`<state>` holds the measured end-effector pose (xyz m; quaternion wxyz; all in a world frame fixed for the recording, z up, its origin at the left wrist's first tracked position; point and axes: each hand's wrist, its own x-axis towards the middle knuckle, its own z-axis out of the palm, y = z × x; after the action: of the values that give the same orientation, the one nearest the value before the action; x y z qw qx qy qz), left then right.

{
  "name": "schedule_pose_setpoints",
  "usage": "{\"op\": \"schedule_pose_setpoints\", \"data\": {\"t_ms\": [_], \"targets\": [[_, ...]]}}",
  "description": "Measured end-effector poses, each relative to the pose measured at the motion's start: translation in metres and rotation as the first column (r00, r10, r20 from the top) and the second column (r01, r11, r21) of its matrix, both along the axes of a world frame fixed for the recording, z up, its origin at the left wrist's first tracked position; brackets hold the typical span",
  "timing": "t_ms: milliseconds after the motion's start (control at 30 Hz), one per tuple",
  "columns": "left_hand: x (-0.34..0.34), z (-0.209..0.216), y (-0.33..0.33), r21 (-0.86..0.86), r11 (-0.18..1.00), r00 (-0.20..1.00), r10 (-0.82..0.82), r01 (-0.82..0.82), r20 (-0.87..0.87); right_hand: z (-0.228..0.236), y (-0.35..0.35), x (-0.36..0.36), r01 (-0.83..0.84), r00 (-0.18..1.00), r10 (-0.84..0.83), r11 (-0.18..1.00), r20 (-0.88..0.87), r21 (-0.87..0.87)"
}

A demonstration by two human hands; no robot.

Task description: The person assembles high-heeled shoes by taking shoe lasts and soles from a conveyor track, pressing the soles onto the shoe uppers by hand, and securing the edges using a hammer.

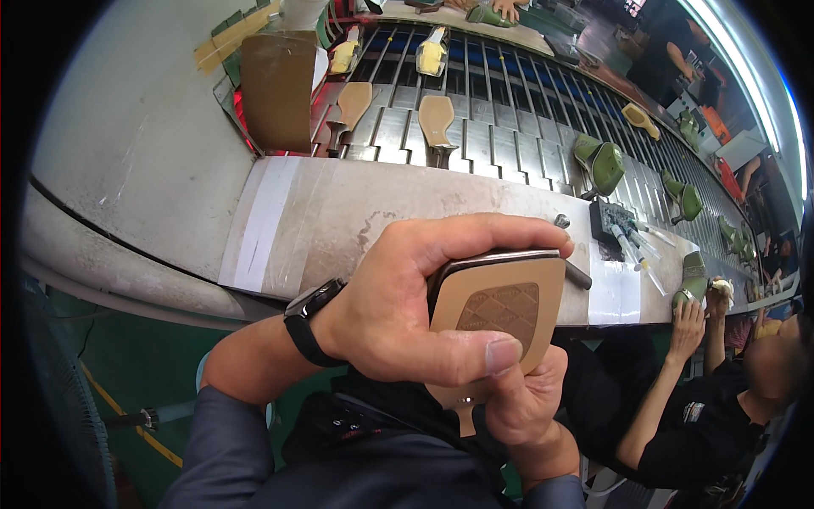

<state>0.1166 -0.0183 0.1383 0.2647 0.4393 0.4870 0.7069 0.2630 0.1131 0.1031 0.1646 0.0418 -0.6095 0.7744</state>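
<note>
Our left hand (398,297) wraps its fingers (500,231) over the toe end of a high-heeled shoe (500,310), thumb pressed along the tan sole, while our right hand (521,399) closes around the heel end from below. We hold the shoe sole-up just above our lap, near the edge of the worktop (339,225). We judge this an inspection of the sole; turning it calls for a firm two-handed grip. Beyond, a slatted conveyor (509,136) carries tan soles (437,119) and green shoes (604,163); another person's hand (688,322) reaches at our right.
</note>
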Motion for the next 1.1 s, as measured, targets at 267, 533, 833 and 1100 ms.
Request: {"op": "schedule_pose_setpoints", "data": {"t_ms": [267,533,833,1100], "targets": [[0.008,0.018,-0.007,-0.07,0.997,0.98,0.006,0.008,0.198,0.005,0.001,0.007,-0.015,0.977,-0.01,0.993,0.212,0.114],[-0.011,-0.007,0.001,0.06,0.994,0.995,-0.095,0.092,0.04,0.005,0.015,-0.01,-0.017,0.981,0.035,0.995,0.192,-0.095],[-0.005,-0.02,0.008,0.171,0.981,0.988,-0.111,0.092,0.104,0.002,0.005,-0.008,0.071,0.987,-0.066,0.997,0.143,-0.03],[-0.007,-0.009,0.008,0.106,0.994,0.998,0.01,-0.016,0.059,0.009,0.02,-0.007,0.044,0.975,-0.063,0.995,0.212,0.092]]}}
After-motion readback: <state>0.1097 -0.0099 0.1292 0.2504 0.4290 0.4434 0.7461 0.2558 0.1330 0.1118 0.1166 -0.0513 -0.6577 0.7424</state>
